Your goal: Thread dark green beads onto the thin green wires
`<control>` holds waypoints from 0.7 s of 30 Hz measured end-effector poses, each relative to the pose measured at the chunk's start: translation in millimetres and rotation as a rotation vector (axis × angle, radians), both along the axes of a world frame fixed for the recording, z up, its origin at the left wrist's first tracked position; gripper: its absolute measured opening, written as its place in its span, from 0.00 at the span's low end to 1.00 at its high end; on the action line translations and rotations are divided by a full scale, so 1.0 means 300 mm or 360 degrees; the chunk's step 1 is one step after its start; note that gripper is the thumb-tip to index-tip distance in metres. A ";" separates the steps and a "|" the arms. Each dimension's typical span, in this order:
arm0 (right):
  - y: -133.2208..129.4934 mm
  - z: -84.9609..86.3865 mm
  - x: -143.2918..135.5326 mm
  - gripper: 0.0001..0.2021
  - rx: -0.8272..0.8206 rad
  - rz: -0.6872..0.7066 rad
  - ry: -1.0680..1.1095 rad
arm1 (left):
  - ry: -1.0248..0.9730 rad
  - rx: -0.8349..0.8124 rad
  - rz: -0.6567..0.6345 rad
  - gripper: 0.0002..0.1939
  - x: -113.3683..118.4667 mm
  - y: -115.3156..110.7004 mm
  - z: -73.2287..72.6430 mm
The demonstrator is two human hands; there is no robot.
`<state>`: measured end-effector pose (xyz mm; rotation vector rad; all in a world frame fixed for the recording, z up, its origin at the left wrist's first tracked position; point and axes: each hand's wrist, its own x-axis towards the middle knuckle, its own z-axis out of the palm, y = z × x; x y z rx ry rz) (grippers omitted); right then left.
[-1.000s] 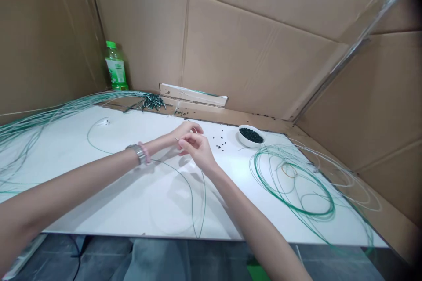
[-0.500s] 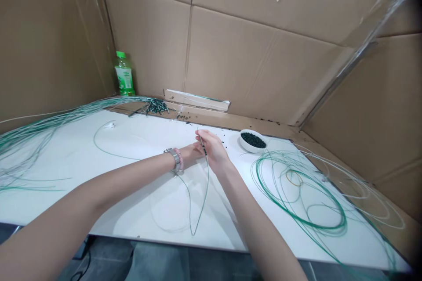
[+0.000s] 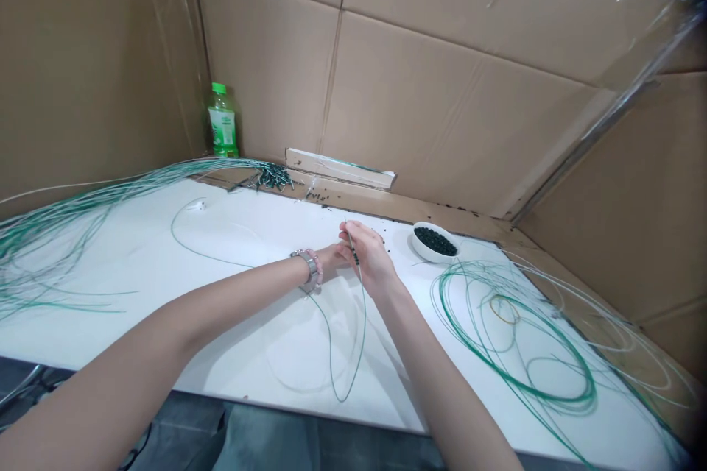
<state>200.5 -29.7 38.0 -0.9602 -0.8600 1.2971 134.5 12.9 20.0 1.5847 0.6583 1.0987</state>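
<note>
Wire (image 3: 364, 316) pinched in R hand (image 3: 370, 254), w/ dark beads (image 3: 355, 256) on it by the fingers; L hand (image 3: 333, 257) just left, partly hidden, can't tell its grip. Beads could slide off the free end above R hand if it tips down, b/c no stop visible there. Bottle (image 3: 223, 150) far left of both hands: label (image 3: 222, 126) text prob. too small to read.

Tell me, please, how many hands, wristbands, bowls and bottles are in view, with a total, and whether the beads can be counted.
Hands: 2 (left hand, right hand)
Wristbands: 2 (silver band, pink band)
Bowl: 1
Bottle: 1
Total: 6
Beads: too small and crowded to count
</note>
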 end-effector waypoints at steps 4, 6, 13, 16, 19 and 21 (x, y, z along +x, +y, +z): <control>0.002 -0.003 0.000 0.12 0.0006 0.0002 -0.0043 | -0.0013 -0.0032 0.0017 0.17 0.014 -0.047 0.009; 0.004 -0.006 -0.001 0.12 0.0006 0.0002 -0.0057 | -0.0023 -0.0042 0.0024 0.16 0.013 -0.063 0.013; 0.009 -0.017 0.000 0.11 0.0029 0.0019 -0.0059 | -0.0053 -0.0033 0.0037 0.16 -0.023 -0.059 0.039; 0.005 -0.014 -0.002 0.11 0.0034 0.0015 -0.0056 | -0.0062 -0.0008 0.0022 0.17 -0.024 -0.042 0.036; 0.002 -0.013 -0.004 0.11 0.0055 0.0003 -0.0067 | -0.0067 0.0014 -0.0004 0.17 -0.025 -0.016 0.017; 0.003 -0.016 -0.004 0.11 0.0074 -0.0009 -0.0087 | -0.0070 0.0026 -0.0024 0.15 -0.027 0.004 -0.002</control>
